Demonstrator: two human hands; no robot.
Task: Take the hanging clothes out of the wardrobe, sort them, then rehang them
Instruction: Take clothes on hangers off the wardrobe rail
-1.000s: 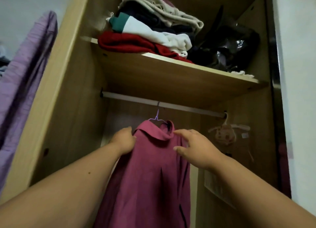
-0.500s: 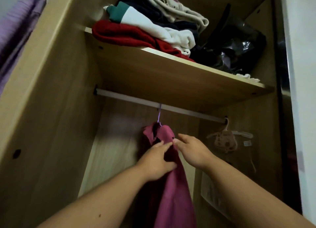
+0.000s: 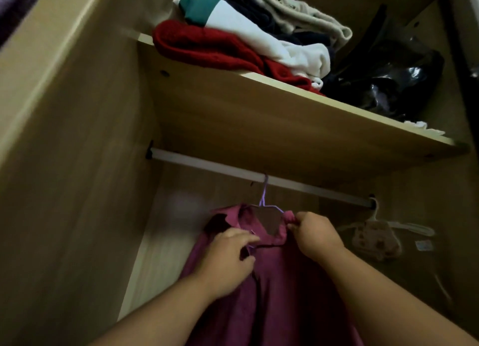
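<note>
A magenta collared shirt (image 3: 282, 288) hangs on a thin purple wire hanger (image 3: 264, 197) from the white rail (image 3: 207, 165) inside the wooden wardrobe. My left hand (image 3: 228, 257) pinches the shirt's front just below the collar on the left side. Higher up, my right hand (image 3: 315, 235) grips the right end of the collar by the hanger's shoulder. The collar is spread open between both hands.
A white hanger with a small brownish garment (image 3: 375, 238) hangs at the rail's right end. The shelf (image 3: 259, 117) above holds folded red, white-green and beige clothes (image 3: 233, 42) and a black glossy bag (image 3: 388, 81). The wardrobe's side panel (image 3: 77, 164) stands close on the left.
The shirt turned edge-on, then back to face me. Both hands shifted from its shoulders to the collar, which now spreads open. The view moved closer and tilted up.
</note>
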